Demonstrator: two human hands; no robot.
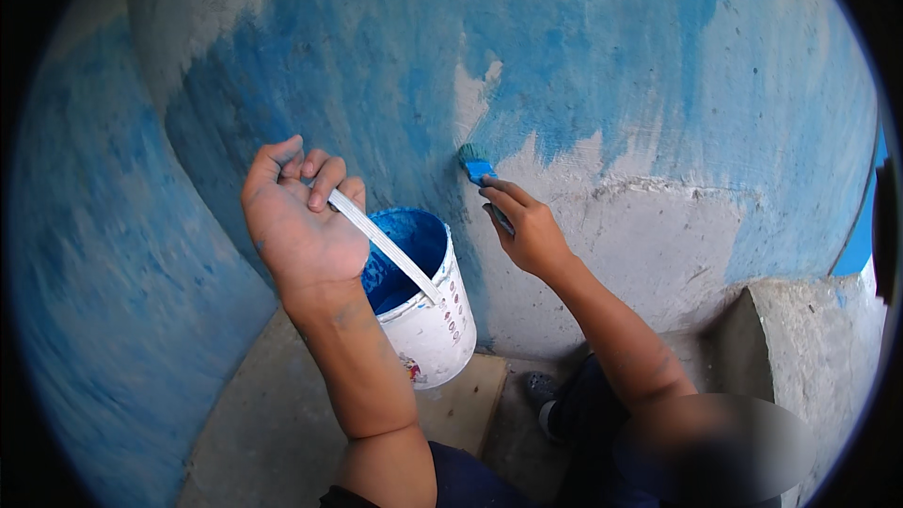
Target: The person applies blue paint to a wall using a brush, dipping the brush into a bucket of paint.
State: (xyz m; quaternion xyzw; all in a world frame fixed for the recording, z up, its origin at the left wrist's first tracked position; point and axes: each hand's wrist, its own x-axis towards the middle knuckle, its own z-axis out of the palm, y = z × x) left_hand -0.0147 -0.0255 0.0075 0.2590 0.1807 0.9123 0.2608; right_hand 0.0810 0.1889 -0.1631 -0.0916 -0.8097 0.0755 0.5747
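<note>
My left hand (310, 216) is curled round the white handle of a paint bucket (435, 343), which hangs tilted below it. Blue paint coats the inside of the bucket. In my right hand (527, 230) is a paintbrush (477, 167) with a blue-smeared ferrule and greenish bristles. Its bristles meet the wall (602, 75) at the lower edge of the blue area, beside a bare grey patch. Part of the brush handle is hidden by my fingers.
Another rounded wall section (103, 254), streaked with blue, curves in at the left. A concrete block (809, 348) juts out at the lower right. A flat board (466, 400) lies on the floor under the bucket, and a shoe (541, 395) is close to it.
</note>
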